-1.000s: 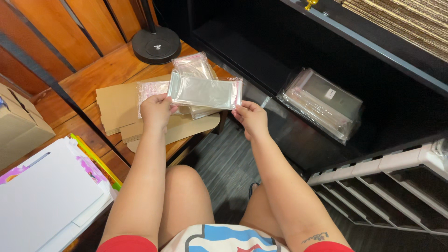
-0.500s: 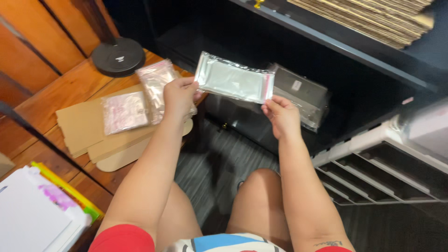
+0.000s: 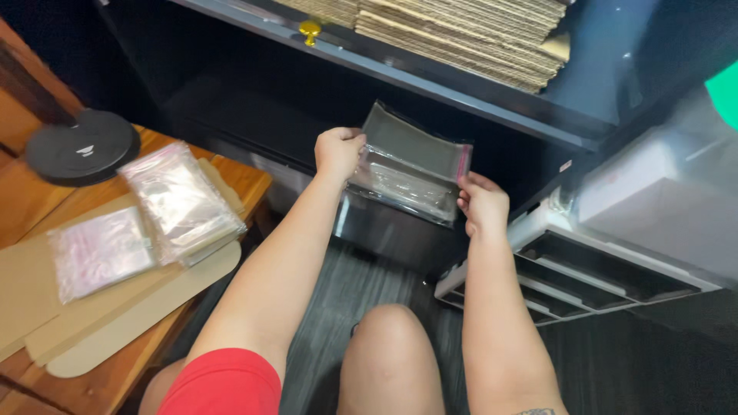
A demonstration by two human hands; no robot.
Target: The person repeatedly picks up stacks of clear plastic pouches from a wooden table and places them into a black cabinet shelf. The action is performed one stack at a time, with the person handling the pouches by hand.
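A clear plastic bag [image 3: 411,150] with a pink sealing strip along one edge is held up in front of the dark lower shelf [image 3: 231,107]. My left hand [image 3: 338,151] grips its left end in a closed fist. My right hand [image 3: 481,201] pinches its right end. The bag hangs just above a stack of similar clear bags [image 3: 400,188] lying on the shelf edge.
On the wooden table [image 3: 238,178] at left lie two piles of clear bags [image 3: 181,201] [image 3: 98,250] on flat cardboard [image 3: 138,307], beside a round black lamp base [image 3: 81,146]. Stacked cardboard sheets [image 3: 461,31] fill the upper shelf. A white drawer unit [image 3: 607,261] stands at right.
Both hands carried the clear bag from above the table to the right, up to the dark shelf over the stack of bags. The view swung right with them.
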